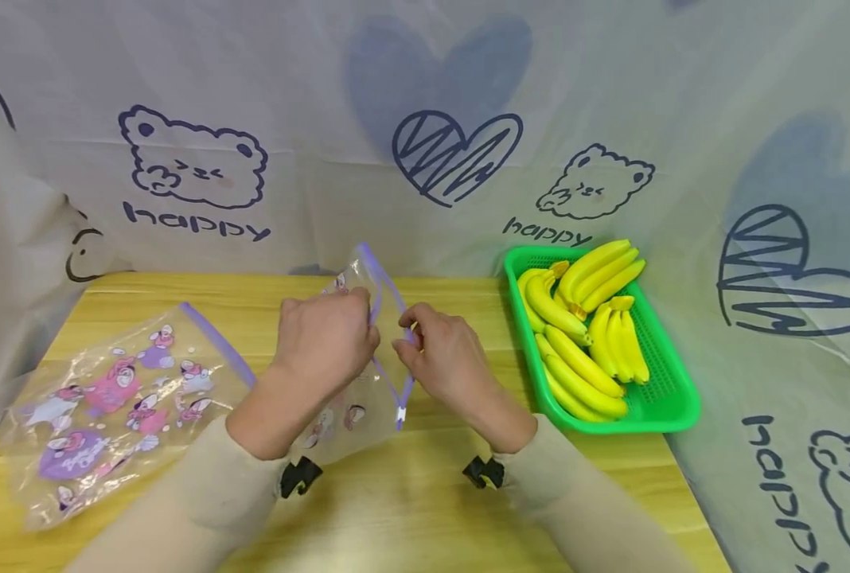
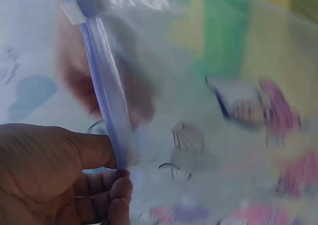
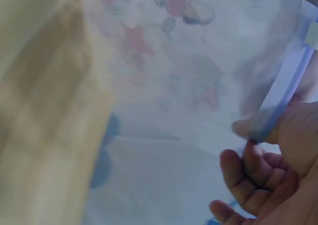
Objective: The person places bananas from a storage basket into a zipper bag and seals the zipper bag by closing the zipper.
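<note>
One clear, cartoon-printed slider-zip bag [image 1: 368, 430] stands tilted between the hands, its lower part over the wooden tabletop [image 1: 396, 509]. Its purple-edged mouth is parted: the left hand [image 1: 328, 334] pinches one edge between thumb and fingers, and the right hand [image 1: 450, 354] pinches the other edge. The white slider [image 1: 401, 415] sits at the mouth's near end, below the hands. A second printed bag [image 1: 124, 398] lies flat left of the left hand. Right of the right hand, a green basket [image 1: 633, 423] holds yellow banana bunches [image 1: 575, 366].
</note>
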A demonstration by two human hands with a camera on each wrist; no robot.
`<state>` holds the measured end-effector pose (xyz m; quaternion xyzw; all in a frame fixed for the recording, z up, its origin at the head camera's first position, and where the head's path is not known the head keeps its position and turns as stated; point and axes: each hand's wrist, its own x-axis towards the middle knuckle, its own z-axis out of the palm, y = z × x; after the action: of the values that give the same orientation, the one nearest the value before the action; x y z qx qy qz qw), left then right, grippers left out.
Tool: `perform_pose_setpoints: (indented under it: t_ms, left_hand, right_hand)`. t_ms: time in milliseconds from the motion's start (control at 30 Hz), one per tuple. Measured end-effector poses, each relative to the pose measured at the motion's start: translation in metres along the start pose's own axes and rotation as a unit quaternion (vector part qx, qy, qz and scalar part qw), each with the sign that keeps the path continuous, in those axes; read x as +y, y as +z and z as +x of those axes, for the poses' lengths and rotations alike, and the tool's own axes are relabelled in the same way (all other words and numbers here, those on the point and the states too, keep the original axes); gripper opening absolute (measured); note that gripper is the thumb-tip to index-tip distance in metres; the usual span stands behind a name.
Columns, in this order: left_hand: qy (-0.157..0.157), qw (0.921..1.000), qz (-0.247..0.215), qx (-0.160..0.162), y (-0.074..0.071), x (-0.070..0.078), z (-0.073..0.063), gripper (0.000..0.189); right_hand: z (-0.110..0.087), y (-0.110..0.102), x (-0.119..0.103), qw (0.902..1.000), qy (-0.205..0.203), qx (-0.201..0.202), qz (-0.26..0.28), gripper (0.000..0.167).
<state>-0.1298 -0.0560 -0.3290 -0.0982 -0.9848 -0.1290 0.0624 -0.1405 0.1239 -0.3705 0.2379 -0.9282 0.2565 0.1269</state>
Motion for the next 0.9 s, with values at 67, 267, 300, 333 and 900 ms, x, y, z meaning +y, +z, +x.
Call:
perform_pose_setpoints:
  t_ms: [67,267,300,333,900]
  left_hand:
    - [-0.015,0.9997,-0.017,-0.004,-0.015,-0.006,-0.003,0.012]
    - [-0.036,0.9986,-0.035,0.018,-0.055,-0.017,-0.019,0.035]
    - [-0.035,0.9986,-0.033,0.023,-0.059,-0.018,-0.022,0.041]
    - [-0.032,0.9987,-0.031,0.026,-0.062,-0.018,-0.024,0.044]
    - [-0.02,0.9963,0.012,0.082,-0.033,-0.038,-0.025,0.032]
  right_hand:
    - [0.002,-0.017,-0.003,0.9995,0.017,-0.021,-0.015,0.019]
    - [0.001,-0.08,-0.02,0.9919,0.065,-0.076,-0.078,0.028]
    - [0.001,-0.088,-0.022,0.9903,0.07,-0.082,-0.088,0.03]
    - [0.001,-0.094,-0.024,0.9888,0.074,-0.089,-0.095,0.031]
    - [0.012,-0.05,-0.029,0.9851,0.02,-0.128,-0.113,0.006]
